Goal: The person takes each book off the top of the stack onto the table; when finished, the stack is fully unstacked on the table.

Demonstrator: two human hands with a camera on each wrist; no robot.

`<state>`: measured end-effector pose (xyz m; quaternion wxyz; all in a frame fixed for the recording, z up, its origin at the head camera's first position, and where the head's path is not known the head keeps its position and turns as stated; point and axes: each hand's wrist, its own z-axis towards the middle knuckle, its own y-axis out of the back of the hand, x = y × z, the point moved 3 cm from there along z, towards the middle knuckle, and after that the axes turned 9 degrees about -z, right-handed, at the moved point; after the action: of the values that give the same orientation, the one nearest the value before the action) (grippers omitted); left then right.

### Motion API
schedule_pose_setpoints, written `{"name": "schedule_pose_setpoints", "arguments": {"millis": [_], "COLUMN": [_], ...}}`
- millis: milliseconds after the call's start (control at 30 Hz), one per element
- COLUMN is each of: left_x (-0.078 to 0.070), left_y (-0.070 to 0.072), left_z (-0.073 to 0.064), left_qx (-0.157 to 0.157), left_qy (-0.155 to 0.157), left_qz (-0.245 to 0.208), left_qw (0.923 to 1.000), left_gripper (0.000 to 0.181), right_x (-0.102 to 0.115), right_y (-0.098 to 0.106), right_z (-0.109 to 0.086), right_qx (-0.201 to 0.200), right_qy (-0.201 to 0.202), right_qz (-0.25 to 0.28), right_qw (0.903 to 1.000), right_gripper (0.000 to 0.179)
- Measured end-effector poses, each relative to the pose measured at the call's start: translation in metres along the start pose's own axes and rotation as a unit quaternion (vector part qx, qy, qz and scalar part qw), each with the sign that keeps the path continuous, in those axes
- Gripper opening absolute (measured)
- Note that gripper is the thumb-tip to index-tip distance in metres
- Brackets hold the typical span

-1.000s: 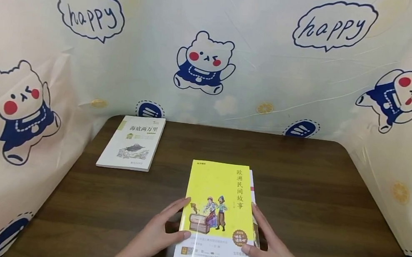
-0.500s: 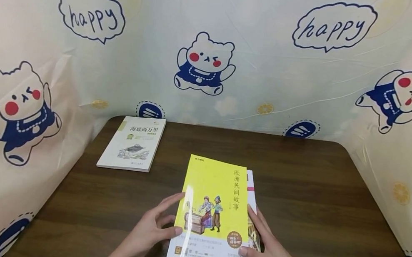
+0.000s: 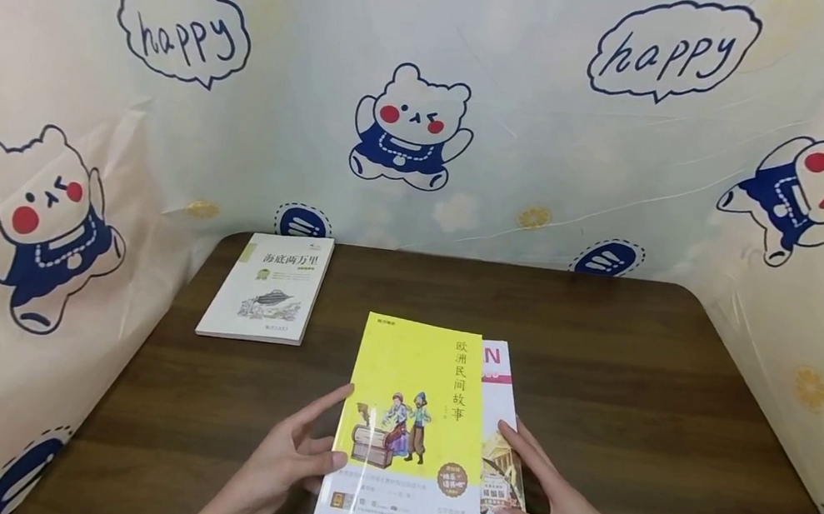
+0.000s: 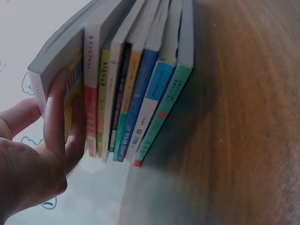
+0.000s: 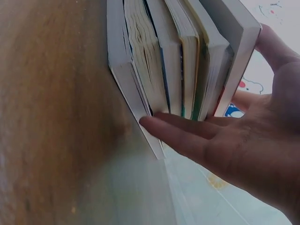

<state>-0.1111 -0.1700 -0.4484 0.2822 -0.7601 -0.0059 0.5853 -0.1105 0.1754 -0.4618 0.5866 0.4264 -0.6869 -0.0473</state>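
My left hand (image 3: 284, 466) grips a yellow-and-white book (image 3: 402, 423) by its left edge, thumb at the cover and fingers underneath. In the left wrist view this book tilts away from the top of the stack, showing the barcode on its back. Below it is a white book (image 3: 497, 400) with pink lettering, partly covered. Several more books (image 4: 136, 98) lie under that, spines toward my left hand. On the other side, my right hand (image 3: 552, 506) rests against the stack, thumb at the white book's cover, straight fingers (image 5: 183, 133) along the page edges (image 5: 173, 65).
A white paperback (image 3: 265, 288) with a ship drawing lies at the table's back left corner. The dark wooden table (image 3: 633, 381) meets a pale printed cloth (image 3: 545, 137) with bear cartoons behind and at both sides.
The yellow book has slid left and tilted off the stack with my left hand, uncovering more of the white book. My right hand stays by the stack, off the yellow book.
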Motion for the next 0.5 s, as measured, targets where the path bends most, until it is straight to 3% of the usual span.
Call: {"name": "schedule_pose_setpoints", "arguments": {"millis": [200,500], "left_x": [-0.008,-0.021], "left_y": [0.003,0.004], "left_z": [-0.002,0.002], "left_qx": [0.01,-0.012], "left_qy": [-0.017,-0.026], "left_qz": [-0.02,-0.021], "left_qw": [0.9996,0.9994], "left_gripper": [0.085,0.083], "right_x": [-0.002,-0.005], "right_y": [0.002,0.002], "right_z": [0.0,0.001], "right_qx": [0.006,0.004], "right_qy": [0.001,0.029], "right_qz": [0.007,0.016], "right_qw": [1.0,0.9994], "right_gripper": [0.081,0.082]}}
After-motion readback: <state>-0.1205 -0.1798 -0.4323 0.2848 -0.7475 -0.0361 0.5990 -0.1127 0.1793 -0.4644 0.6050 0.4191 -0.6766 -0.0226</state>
